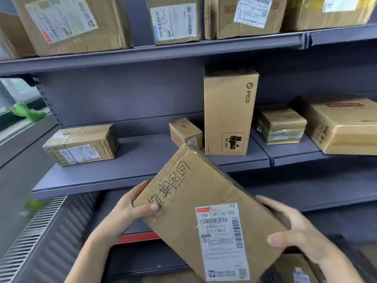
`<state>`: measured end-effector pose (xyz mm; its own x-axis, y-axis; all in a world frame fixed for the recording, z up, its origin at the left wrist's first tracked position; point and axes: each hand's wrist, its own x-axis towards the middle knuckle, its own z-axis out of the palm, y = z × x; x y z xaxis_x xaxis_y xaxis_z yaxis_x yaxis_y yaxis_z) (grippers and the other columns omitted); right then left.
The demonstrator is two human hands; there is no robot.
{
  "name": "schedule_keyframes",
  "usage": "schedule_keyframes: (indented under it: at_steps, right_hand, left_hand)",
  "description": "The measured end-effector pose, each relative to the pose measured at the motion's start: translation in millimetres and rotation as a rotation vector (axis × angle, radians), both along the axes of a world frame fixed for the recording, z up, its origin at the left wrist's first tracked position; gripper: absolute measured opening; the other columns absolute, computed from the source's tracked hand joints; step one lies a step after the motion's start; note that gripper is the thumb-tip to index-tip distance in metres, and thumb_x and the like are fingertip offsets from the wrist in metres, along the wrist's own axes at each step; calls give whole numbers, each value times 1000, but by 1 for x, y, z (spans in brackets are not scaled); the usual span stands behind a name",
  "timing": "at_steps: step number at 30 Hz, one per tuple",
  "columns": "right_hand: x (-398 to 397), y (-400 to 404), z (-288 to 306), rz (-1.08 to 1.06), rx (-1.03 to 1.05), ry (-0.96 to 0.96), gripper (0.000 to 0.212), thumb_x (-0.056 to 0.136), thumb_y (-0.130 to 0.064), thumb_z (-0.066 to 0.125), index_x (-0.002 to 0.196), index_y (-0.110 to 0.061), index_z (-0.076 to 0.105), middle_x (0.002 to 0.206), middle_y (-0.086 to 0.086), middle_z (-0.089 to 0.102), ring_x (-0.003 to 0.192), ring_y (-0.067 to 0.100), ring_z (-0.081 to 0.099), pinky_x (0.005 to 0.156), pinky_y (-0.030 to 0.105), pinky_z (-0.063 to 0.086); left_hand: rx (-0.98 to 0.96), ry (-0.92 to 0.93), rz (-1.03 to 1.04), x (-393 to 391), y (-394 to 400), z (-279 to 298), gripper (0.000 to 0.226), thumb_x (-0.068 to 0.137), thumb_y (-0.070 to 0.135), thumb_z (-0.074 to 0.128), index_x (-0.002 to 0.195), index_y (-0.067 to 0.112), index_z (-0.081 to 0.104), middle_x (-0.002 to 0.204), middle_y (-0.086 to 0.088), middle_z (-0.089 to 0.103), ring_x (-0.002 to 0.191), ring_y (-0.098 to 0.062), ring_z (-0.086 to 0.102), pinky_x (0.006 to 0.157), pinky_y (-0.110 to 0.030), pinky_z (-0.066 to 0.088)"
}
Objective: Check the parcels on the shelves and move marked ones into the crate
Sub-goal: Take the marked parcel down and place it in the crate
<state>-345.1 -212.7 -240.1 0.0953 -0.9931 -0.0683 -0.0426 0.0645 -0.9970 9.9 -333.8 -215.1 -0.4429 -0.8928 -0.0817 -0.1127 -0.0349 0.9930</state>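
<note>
Cardboard parcel point(204, 205), handwritten marking, white label point(222, 242).

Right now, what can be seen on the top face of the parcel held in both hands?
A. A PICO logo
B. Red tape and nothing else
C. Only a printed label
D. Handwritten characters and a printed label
D: the held parcel bears black handwritten characters near the left hand and a white printed label near the right hand.
</note>
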Motion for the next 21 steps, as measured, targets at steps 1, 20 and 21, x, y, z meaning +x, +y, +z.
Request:
schedule_keyframes:
  at_steps: [1,20,21]
  right_hand:
    - [-8,0,4,6,-4,22,102,25,-33,85,122,-24,54,126,-6,61,110,8,61,79,17,50]
    - [-79,25,-18,-786,-2,-207,106,25,-61,87,118,-19,60,117,3,65,111,19,57,90,34,43]
    - [-83,34,-23,-785,16,-219,106,26,-61,87,118,-17,59,116,5,67,110,20,58,91,35,43]
  left_hand:
    - [11,-44,-71,-3,-1,3,120,32,50,90,136,15,41,120,-4,66,112,-21,62,102,-42,43]
    - [177,60,-179,-159,-42,-57,98,27,69,79,101,6,67,98,-9,74,90,-25,67,85,-36,46]
    - [199,65,-183,-170,-40,-62,98,27,69,79,99,5,68,96,-10,74,89,-24,67,84,-35,46]
